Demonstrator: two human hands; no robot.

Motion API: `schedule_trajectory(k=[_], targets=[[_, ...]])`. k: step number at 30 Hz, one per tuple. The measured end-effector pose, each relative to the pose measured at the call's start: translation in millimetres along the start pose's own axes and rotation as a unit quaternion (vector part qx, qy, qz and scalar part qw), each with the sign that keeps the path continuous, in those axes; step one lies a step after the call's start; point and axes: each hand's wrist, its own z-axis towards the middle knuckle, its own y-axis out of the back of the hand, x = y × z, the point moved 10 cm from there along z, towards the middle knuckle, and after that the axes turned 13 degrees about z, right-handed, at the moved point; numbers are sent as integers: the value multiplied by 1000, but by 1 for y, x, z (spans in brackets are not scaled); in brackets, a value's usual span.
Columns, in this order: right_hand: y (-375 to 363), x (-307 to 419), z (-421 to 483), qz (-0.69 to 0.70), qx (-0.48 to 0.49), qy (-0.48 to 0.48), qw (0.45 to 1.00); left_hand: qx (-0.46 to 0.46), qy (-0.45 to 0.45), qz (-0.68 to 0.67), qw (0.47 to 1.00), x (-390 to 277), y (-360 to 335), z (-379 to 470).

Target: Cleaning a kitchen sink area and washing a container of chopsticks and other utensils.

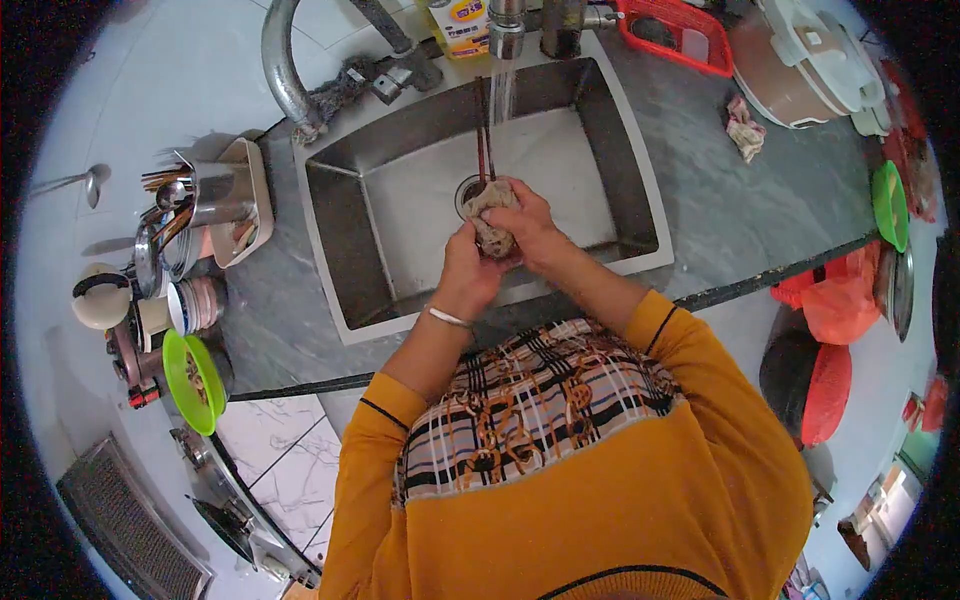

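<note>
Both hands are together over the near part of a stainless steel sink [487, 154]. My left hand [474, 262] and my right hand [531, 225] are closed around a wet, brownish cloth [491, 217]. A pair of dark red chopsticks [481, 127] sticks out beyond the cloth, pointing to the far side of the sink; their near ends are hidden by the cloth and fingers. Water runs from the faucet [507, 37] just right of the chopsticks. The drain [466, 193] shows partly behind the cloth.
Left on the counter stand a metal utensil holder [217, 193], stacked bowls [196, 306] and a green basin [193, 382]. A curved metal pipe [281, 64] rises at the back left. A red basket [679, 41], a rice cooker [802, 67] and a crumpled cloth [745, 129] lie right.
</note>
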Motion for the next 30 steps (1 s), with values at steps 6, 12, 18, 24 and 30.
schedule_trajectory(k=[6, 12, 18, 24, 30], targets=[[5, 15, -2, -179, 25, 13, 983, -135, 84, 320, 934, -19, 25, -21], [7, 1, 11, -342, 40, 96, 934, -46, -105, 302, 946, -46, 2, 25], [-24, 33, -8, -452, 31, 134, 881, -84, -146, 196, 966, -52, 4, 25], [-15, 10, -15, -620, 87, 33, 779, -182, -234, 245, 923, -95, 26, 17], [32, 2, -10, -422, 74, -77, 900, -101, -115, 299, 942, -99, 40, 20]])
